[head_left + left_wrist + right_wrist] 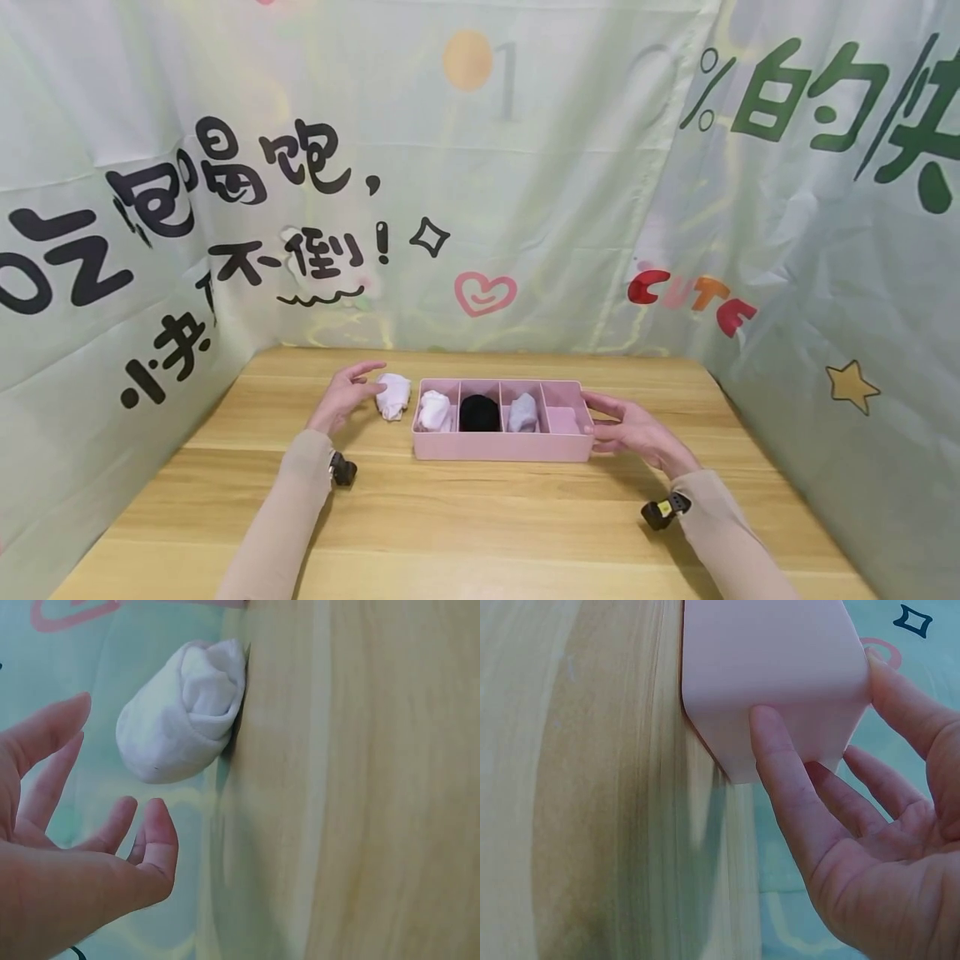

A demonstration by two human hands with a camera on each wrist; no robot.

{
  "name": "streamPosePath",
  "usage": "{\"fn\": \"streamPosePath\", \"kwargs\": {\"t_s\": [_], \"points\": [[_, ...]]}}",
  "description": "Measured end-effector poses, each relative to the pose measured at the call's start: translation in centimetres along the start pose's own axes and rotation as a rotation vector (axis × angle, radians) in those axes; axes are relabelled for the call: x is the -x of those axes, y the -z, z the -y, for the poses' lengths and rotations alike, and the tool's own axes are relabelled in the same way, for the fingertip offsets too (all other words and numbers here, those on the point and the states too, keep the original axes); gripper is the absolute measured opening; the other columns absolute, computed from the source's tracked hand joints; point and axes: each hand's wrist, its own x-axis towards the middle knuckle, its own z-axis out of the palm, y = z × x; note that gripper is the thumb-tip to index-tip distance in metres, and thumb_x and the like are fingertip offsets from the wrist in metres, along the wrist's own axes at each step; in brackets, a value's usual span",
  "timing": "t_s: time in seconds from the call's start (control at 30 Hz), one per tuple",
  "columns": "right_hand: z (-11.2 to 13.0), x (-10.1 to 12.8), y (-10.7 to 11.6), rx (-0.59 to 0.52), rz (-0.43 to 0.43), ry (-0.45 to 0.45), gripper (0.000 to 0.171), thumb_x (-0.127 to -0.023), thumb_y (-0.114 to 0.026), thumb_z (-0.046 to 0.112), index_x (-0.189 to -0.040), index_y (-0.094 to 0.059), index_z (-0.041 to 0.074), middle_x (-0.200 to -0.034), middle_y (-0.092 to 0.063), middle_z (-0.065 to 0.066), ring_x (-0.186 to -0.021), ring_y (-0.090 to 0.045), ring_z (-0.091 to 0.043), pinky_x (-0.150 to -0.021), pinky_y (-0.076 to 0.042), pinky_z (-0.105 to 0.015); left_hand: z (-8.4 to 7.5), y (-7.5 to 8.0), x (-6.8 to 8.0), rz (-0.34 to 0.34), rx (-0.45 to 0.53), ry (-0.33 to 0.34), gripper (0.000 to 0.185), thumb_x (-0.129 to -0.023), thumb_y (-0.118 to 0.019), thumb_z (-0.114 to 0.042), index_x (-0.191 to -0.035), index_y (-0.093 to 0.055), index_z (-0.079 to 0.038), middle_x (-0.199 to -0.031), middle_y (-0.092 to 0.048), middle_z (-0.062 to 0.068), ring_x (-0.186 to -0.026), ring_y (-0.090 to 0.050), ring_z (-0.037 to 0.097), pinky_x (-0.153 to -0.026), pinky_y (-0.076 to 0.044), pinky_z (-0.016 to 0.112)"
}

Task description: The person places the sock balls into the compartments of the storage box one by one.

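My left hand (345,400) is beside a rolled white sock bundle (393,397) on the table, fingers spread and loosely bent. In the left wrist view a small gap shows between those fingertips and the white bundle (180,716). To its right stands a pink divided box (502,447). It holds a white bundle (435,412) in the leftmost compartment, a black one (479,412) beside that, then a pale grey one (522,413); the rightmost compartment is bare. My right hand (633,429) touches the box's right end, its extended fingers against the end wall (802,739) and rim.
The wooden table (480,525) carries everything. Printed cloth (570,217) with lettering hangs behind it and along both sides, close to the table's edges. A small dark camera (343,470) sits on the left wrist, another camera (660,512) on the right.
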Motion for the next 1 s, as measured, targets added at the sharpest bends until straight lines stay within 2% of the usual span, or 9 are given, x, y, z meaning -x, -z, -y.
{"fn": "streamPosePath", "kwargs": {"t_s": [0.13,0.3,0.47,0.63,0.7,0.9,1.0], "points": [[0.0,0.0,0.0,0.004,-0.003,0.001,0.075,-0.094,-0.063,0.004,-0.155,-0.021,0.001,-0.158,-0.021,-0.028,-0.135,-0.039,-0.047,-0.092,-0.054,-0.047,0.1,0.0,-0.3,0.032,0.019,0.030,0.058,-0.088,-0.068,-0.006,-0.143,-0.049,-0.009,-0.159,-0.025,0.020,-0.136,-0.034,0.037,-0.100,-0.045,0.048],[0.0,0.0,0.0,0.007,-0.010,0.001,0.075,-0.093,-0.064,0.004,-0.155,-0.022,0.001,-0.158,-0.022,-0.028,-0.135,-0.040,-0.047,-0.090,-0.055,-0.045,0.2,-0.2,-0.9,0.055,0.031,0.053,0.058,-0.088,-0.068,-0.004,-0.142,-0.049,-0.008,-0.158,-0.027,0.018,-0.132,-0.040,0.034,-0.100,-0.045,0.046],[0.0,-0.1,0.1,0.005,-0.004,0.001,0.075,-0.093,-0.064,0.005,-0.155,-0.022,0.000,-0.157,-0.024,-0.029,-0.134,-0.043,-0.046,-0.090,-0.055,-0.046,0.5,-0.6,-1.4,0.100,0.065,0.059,0.056,-0.090,-0.065,-0.002,-0.143,-0.047,-0.003,-0.152,-0.039,0.017,-0.122,-0.049,0.026,-0.104,-0.043,0.044],[0.1,-0.1,0.0,0.004,0.002,0.000,0.076,-0.093,-0.065,0.006,-0.155,-0.021,0.000,-0.157,-0.024,-0.030,-0.134,-0.043,-0.045,-0.090,-0.055,-0.046,0.7,-0.9,-1.6,0.132,0.113,0.078,0.053,-0.091,-0.062,0.001,-0.142,-0.047,-0.002,-0.140,-0.050,0.017,-0.105,-0.057,0.018,-0.092,-0.051,0.033],[0.1,-0.1,0.0,0.002,0.002,0.000,0.076,-0.093,-0.065,0.005,-0.155,-0.021,0.000,-0.157,-0.023,-0.030,-0.134,-0.042,-0.046,-0.091,-0.055,-0.046,0.7,-1.0,-1.7,0.142,0.098,0.078,0.052,-0.090,-0.062,0.001,-0.140,-0.049,-0.002,-0.139,-0.051,0.017,-0.102,-0.058,0.017,-0.087,-0.052,0.030],[0.2,-0.1,0.0,0.001,0.004,0.004,0.076,-0.093,-0.065,0.005,-0.155,-0.021,0.000,-0.157,-0.023,-0.030,-0.134,-0.043,-0.046,-0.091,-0.054,-0.047,0.8,-1.2,-2.3,0.151,0.013,0.095,0.050,-0.088,-0.064,0.001,-0.137,-0.056,-0.007,-0.145,-0.048,0.018,-0.111,-0.055,0.022,-0.089,-0.049,0.029],[0.2,0.0,0.0,0.005,0.004,0.006,0.076,-0.093,-0.066,0.006,-0.155,-0.021,0.000,-0.156,-0.024,-0.030,-0.133,-0.044,-0.045,-0.091,-0.055,-0.047,0.6,-1.4,-2.1,0.156,-0.012,0.095,0.052,-0.087,-0.063,0.002,-0.137,-0.055,-0.006,-0.142,-0.049,0.019,-0.109,-0.055,0.020,-0.085,-0.049,0.026]]}}
